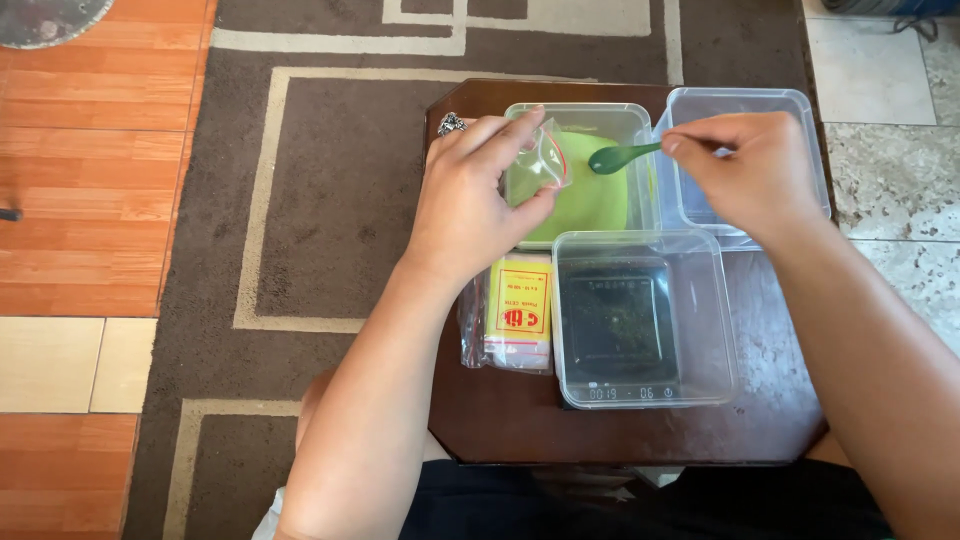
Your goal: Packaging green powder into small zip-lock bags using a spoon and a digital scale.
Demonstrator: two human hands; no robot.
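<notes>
Left hand (pixel 465 195) pinches clear zip bag (pixel 550 155); right hand (pixel 755 175) grips green plastic spoon (pixel 620 156).

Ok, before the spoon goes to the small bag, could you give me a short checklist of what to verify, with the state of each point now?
1. Small zip bag held in left hand over the container of green powder: ok.
2. Bag mouth open: cannot tell.
3. Green spoon held by right hand, bowl toward the bag: ok.
4. Powder on the spoon: cannot tell.
5. Empty clear container sits on the scale: ok.
6. Pack of spare bags lies on the table, away from the powder: ok.
</notes>
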